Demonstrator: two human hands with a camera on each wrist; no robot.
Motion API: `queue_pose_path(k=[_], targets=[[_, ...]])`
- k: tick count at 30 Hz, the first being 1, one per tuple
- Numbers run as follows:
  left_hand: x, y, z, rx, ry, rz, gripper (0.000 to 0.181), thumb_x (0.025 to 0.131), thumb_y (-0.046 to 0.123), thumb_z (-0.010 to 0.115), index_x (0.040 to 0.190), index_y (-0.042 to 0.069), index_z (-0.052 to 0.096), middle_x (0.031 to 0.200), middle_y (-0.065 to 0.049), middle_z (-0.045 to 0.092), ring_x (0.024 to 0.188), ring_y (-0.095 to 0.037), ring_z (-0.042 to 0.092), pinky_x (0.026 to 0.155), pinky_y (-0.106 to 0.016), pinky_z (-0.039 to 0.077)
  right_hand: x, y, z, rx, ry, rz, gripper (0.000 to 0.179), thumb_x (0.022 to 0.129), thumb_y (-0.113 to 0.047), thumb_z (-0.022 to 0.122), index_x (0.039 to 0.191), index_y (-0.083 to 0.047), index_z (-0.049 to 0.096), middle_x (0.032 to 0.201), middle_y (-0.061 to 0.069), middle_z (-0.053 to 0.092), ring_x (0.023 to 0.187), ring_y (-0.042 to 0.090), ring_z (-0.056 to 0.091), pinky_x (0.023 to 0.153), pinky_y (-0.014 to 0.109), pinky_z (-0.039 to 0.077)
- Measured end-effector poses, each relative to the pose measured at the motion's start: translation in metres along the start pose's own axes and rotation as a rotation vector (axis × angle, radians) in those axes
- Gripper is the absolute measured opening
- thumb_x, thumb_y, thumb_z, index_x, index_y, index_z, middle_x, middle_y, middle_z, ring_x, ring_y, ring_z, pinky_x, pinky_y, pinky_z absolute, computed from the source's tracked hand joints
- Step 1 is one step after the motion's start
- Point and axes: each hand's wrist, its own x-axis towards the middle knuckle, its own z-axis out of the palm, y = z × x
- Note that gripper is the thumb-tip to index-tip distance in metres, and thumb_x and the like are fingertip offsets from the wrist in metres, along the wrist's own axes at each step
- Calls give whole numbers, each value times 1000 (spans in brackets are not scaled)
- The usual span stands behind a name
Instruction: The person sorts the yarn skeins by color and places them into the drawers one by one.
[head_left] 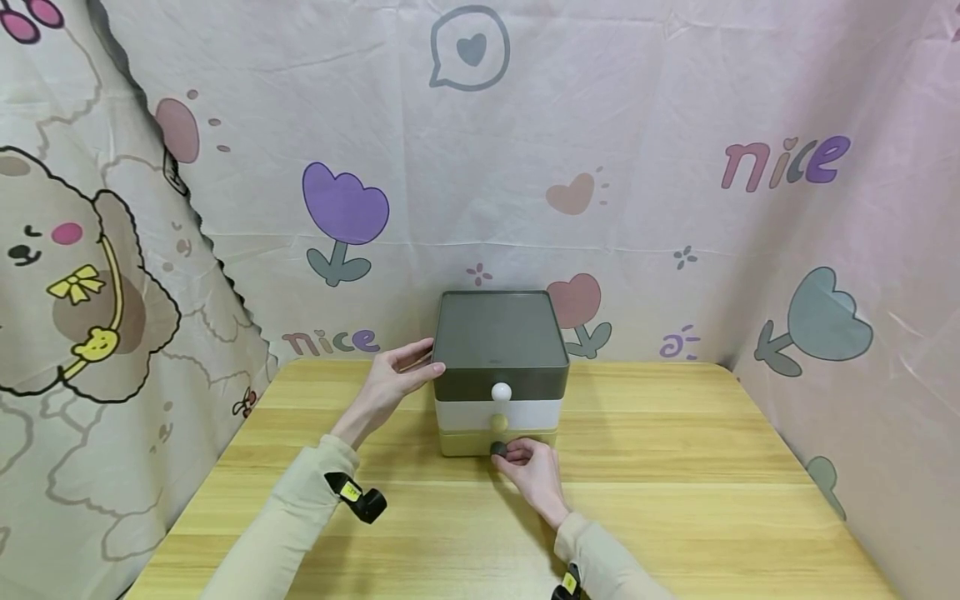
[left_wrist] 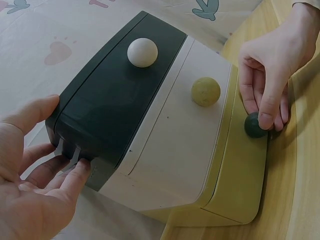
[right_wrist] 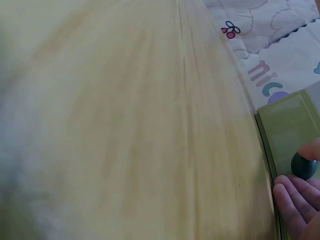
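A small three-tier drawer box (head_left: 501, 329) stands on the table, dark green on top, white in the middle, yellow-green at the bottom. My left hand (head_left: 401, 372) touches the left side of the dark green tier (left_wrist: 112, 85), fingertips on its side and thumb at its upper edge. Low at the front, my right hand (head_left: 534, 472) pinches the round dark green knob (left_wrist: 254, 125) of the bottom drawer (left_wrist: 237, 170) between thumb and fingers. Above it are a yellow-green knob (left_wrist: 205, 91) on the white drawer (left_wrist: 172, 130) and a white knob (left_wrist: 142, 52) on the top one.
The box rests on a light wood-grain table (head_left: 675, 467) near its back edge. Behind it hangs a printed cloth (head_left: 480, 167) with flowers and lettering. Another cloth (head_left: 90, 467) with a cartoon bear hangs at the left.
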Motion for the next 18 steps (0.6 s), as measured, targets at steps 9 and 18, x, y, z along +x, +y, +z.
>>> queue_pose_path(k=[9, 18], targets=[[-1, -1, 1, -7, -4, 5, 63, 96, 11, 67, 152, 1, 41, 159, -18, 39, 147, -32, 40, 112, -29, 45, -2, -1, -1, 35, -16, 0, 22, 78, -14, 84, 89, 1, 72, 80, 14, 77, 71, 15, 74, 65, 15, 58], [-16, -24, 7, 33, 86, 46, 57, 104, 24, 57, 155, 7, 38, 160, -16, 39, 144, -32, 44, 112, -26, 44, -9, 3, -35, 108, -81, 16, 22, 85, -11, 79, 99, 4, 72, 89, 16, 77, 73, 8, 71, 70, 16, 59]])
